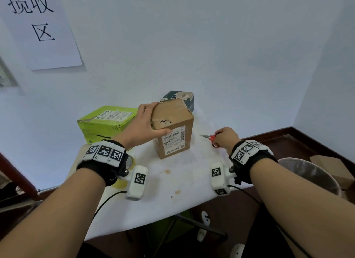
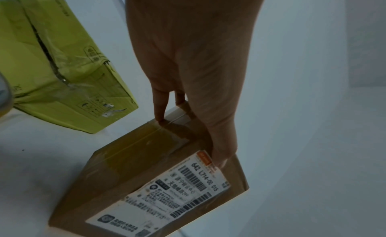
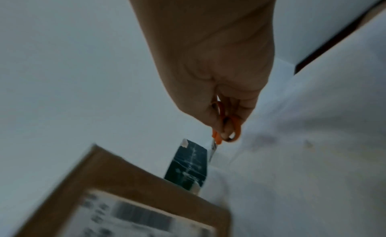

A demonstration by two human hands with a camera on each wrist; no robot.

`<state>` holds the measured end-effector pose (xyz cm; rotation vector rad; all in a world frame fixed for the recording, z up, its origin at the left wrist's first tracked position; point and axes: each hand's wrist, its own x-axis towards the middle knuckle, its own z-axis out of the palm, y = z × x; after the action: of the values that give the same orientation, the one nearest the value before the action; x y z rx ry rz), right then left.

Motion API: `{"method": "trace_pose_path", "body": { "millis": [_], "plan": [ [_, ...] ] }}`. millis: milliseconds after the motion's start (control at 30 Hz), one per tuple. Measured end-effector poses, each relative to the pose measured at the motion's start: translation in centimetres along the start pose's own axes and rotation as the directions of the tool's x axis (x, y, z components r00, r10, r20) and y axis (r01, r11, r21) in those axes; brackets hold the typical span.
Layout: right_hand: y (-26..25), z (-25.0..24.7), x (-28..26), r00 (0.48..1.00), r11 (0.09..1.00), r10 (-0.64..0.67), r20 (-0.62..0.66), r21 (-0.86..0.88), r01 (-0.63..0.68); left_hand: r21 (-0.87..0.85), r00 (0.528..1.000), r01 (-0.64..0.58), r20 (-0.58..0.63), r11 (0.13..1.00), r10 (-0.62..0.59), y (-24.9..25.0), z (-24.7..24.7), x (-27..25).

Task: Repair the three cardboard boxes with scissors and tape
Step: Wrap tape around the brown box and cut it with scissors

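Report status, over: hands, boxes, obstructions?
Left hand grips brown box top. Right hand holds scissors. Brown box torn, untaped. Nothing obstructing.

Bare forearms, black wrist straps (image 1: pixel 107 167) carrying white blocks with black square code markers, white camera modules (image 1: pixel 136 182), thin black cables (image 1: pixel 107 200) trailing near.
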<state>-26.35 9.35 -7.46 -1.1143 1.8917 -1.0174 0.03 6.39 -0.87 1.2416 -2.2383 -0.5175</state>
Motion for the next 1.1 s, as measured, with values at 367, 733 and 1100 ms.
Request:
{"method": "trace_pose_path", "body": {
  "millis": [367, 733, 1100],
  "plan": [
    [-4.5, -2.1, -0.2, 0.859, 0.672, 0.019, -0.512, 0.643, 0.368, -0.011, 0.995, 0.049, 0.085, 0.999, -0.048, 1.7, 0.6, 2.0],
    [-8.6, 0.2, -3.9, 0.818, 0.737, -0.37, -0.441, 0.397, 0.548, 0.044, 1.0, 0.023, 0.013, 0.999, -0.023, 1.1, 1.4, 1.8],
    [-9.5, 1.3, -6.3, 0.597, 0.65, -0.744, -0.3, -0.119, 0.751, 0.057, 0.997, -0.045, -0.053, 0.997, 0.048, 0.9, 2.0, 1.3]
  ]
}}
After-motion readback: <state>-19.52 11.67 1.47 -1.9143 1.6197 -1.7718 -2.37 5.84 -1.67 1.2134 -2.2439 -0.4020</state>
